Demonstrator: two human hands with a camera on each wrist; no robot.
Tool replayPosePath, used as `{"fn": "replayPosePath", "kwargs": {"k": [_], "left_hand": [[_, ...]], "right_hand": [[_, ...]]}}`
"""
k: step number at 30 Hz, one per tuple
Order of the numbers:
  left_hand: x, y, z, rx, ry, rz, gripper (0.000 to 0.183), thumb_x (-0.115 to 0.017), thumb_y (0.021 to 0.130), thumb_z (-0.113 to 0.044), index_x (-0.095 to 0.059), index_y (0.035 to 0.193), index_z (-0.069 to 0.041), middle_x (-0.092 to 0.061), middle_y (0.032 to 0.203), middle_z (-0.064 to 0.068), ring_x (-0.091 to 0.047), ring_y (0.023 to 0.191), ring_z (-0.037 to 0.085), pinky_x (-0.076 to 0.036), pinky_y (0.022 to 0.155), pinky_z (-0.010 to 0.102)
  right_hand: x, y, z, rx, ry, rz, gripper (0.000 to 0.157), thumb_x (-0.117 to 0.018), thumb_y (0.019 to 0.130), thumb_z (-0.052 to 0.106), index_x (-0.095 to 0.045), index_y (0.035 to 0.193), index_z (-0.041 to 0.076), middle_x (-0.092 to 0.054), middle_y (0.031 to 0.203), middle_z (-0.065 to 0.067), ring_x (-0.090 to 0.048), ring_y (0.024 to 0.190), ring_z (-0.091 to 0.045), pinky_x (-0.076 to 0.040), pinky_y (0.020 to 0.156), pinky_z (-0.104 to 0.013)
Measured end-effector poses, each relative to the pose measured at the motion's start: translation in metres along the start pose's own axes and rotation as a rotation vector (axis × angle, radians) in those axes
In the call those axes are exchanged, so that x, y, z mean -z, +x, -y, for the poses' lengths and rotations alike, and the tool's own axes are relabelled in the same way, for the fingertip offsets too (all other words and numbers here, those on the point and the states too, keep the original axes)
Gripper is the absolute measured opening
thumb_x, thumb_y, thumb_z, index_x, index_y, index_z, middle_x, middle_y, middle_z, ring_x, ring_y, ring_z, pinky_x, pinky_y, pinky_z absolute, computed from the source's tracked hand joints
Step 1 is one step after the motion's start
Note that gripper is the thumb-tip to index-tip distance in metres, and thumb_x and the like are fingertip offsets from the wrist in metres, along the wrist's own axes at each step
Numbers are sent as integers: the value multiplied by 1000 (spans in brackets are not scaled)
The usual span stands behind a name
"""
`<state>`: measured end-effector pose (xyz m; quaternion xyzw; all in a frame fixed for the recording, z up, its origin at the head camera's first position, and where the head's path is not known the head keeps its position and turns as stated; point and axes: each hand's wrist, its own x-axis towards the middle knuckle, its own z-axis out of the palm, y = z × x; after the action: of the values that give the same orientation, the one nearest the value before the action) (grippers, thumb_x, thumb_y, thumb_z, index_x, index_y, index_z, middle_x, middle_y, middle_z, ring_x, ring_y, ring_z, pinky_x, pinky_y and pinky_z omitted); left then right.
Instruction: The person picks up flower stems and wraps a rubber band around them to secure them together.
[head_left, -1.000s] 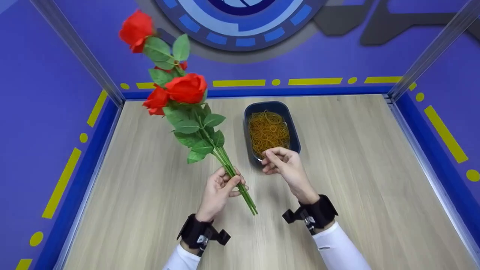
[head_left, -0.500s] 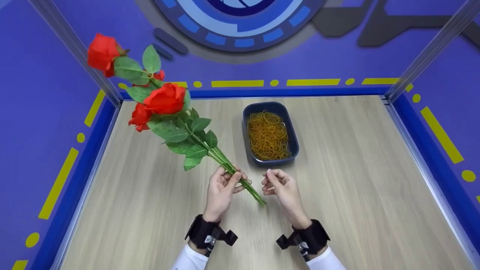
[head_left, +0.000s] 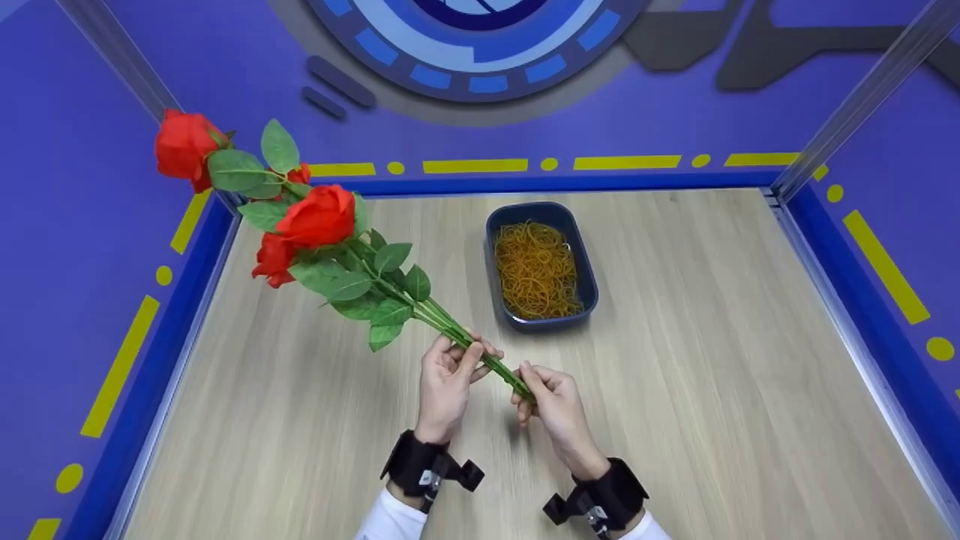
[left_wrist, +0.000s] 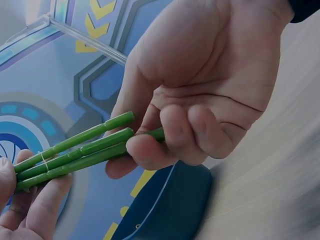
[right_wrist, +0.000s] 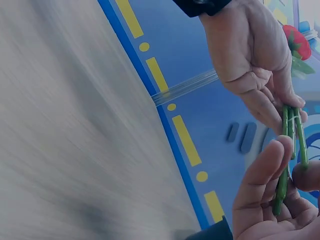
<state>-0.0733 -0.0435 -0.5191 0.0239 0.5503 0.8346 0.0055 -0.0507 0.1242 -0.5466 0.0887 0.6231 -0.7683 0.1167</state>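
Observation:
In the head view, my left hand (head_left: 444,386) grips a bunch of red roses (head_left: 319,216) by the green stems (head_left: 442,321). The blooms lean up to the left, clear of the table. At the lower stem ends, my right hand (head_left: 559,409) pinches with thumb and fingers. The left wrist view shows one stem (left_wrist: 157,134) running in between the right fingers, while other cut ends stop just short of them. A thin pale band (left_wrist: 44,159) crosses the stems beside the left fingertips. Ahead sits a dark blue container (head_left: 587,296) of tan rubber bands (head_left: 536,270).
The container stands on a light wood-grain table (head_left: 697,322) toward the back. Blue panels with yellow dashes (head_left: 626,163) wall the table at the back and both sides. Each wrist wears a black strap with a small camera arm (head_left: 596,499).
My right hand has moved from over the container back to the stem ends and now pinches there. My left hand has tilted the roses further down to the left.

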Motion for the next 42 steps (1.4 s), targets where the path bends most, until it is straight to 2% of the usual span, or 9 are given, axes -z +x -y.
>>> {"fn": "replayPosePath", "kwargs": {"k": [9,13,18,24,28,31,37,40,42], "left_hand": [[-3,-4,4,16,2,-17,14,-65,101,0,-57,112,4,-78,91,-4,-77,99,13,-65,100,32],[-4,-6,5,26,15,-2,16,-68,99,3,-58,112,5,-79,91,-4,-77,96,11,-64,98,29],[-5,-7,4,50,22,7,19,-68,98,4,-57,113,9,-80,92,-2,-77,94,12,-66,95,29],[2,-4,-5,86,66,56,37,-60,105,-1,-50,135,17,-78,115,22,-77,106,14,-65,101,35],[11,-1,-12,48,54,111,46,-50,110,-5,-39,149,18,-65,132,39,-76,114,14,-63,104,36],[17,1,-15,17,31,147,49,-48,112,-7,-35,152,19,-60,137,42,-74,120,16,-63,104,36],[25,1,-14,56,-29,172,60,-57,109,-15,-32,155,15,-73,132,19,-75,114,14,-63,105,37],[27,0,-12,75,-56,176,60,-61,107,-16,-36,156,9,-77,124,5,-75,114,13,-63,105,37],[29,-1,-10,80,-74,192,49,-63,106,-17,-49,150,1,-77,120,0,-74,115,12,-63,106,36]], "right_hand": [[-1,1,0,50,-141,46,54,-43,116,32,-69,96,-11,-45,53,8,-35,42,-4,-32,40,-17],[0,2,0,143,-345,58,58,-36,117,30,-60,81,-8,-37,55,9,-30,46,-3,-27,45,-15],[-1,1,-1,310,-593,3,57,-37,117,23,-48,65,3,-38,57,8,-31,50,0,-26,51,-14],[5,1,3,403,-661,-63,54,-41,116,18,-47,63,8,-37,57,13,-29,51,2,-24,52,-14],[12,0,8,427,-702,-86,55,-43,115,17,-46,60,9,-37,57,13,-28,51,3,-24,51,-13],[18,0,12,450,-724,-74,54,-44,114,15,-45,60,10,-35,57,14,-25,51,4,-22,51,-13],[26,0,25,509,-828,20,53,-46,113,11,-45,60,12,-31,58,17,-21,52,5,-20,51,-12],[31,-1,32,468,-876,89,53,-45,113,12,-45,61,14,-31,58,16,-21,52,5,-20,52,-13],[34,-1,37,421,-897,131,54,-43,114,15,-43,61,15,-31,58,15,-21,51,4,-20,52,-13]]}}
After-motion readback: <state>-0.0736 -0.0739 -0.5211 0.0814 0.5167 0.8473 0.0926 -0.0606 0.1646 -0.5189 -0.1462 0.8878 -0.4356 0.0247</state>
